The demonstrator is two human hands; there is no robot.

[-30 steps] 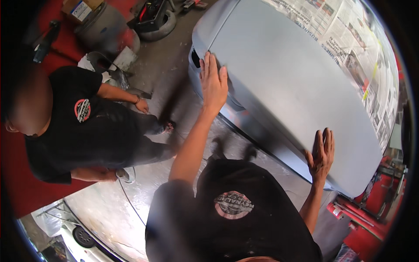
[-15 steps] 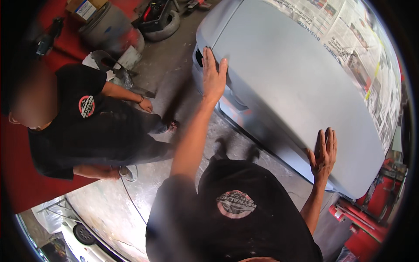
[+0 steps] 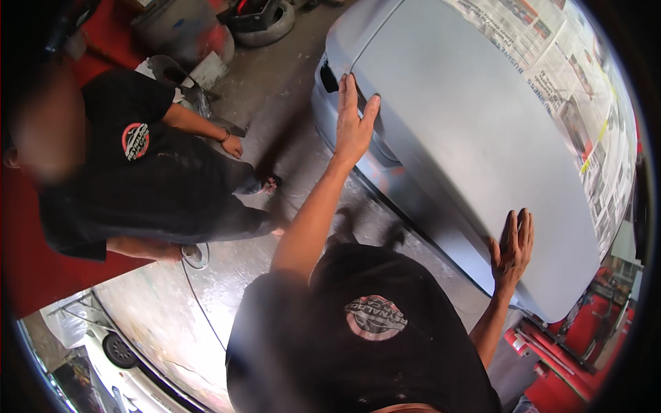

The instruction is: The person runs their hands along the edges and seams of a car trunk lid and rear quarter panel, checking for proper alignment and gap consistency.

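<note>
The rear of a car in flat grey primer, with its trunk lid (image 3: pixel 447 103), fills the right half. My left hand (image 3: pixel 355 129) rests on the lid's near edge, beside the seam and a dark lamp opening (image 3: pixel 328 78). Its fingers lie flat and the thumb is spread. Further right, my right hand (image 3: pixel 511 255) is laid along the same edge with fingers stretched out, pointing up the panel. Neither hand holds anything. The bumper (image 3: pixel 385 175) below the edge is partly in shadow.
Newspaper masking (image 3: pixel 551 62) covers the car beyond the lid. At left stands another person (image 3: pixel 151 165), one hand on a round corded tool (image 3: pixel 195 256). Red equipment (image 3: pixel 551 351) sits at lower right, a drum (image 3: pixel 175 34) and tire (image 3: pixel 268 27) at upper left, a white car (image 3: pixel 131 385) at lower left.
The view has shifted a little, so the car sits further right. My left hand has slid slightly inward along the lid's edge; my right hand stays nearly where it was.
</note>
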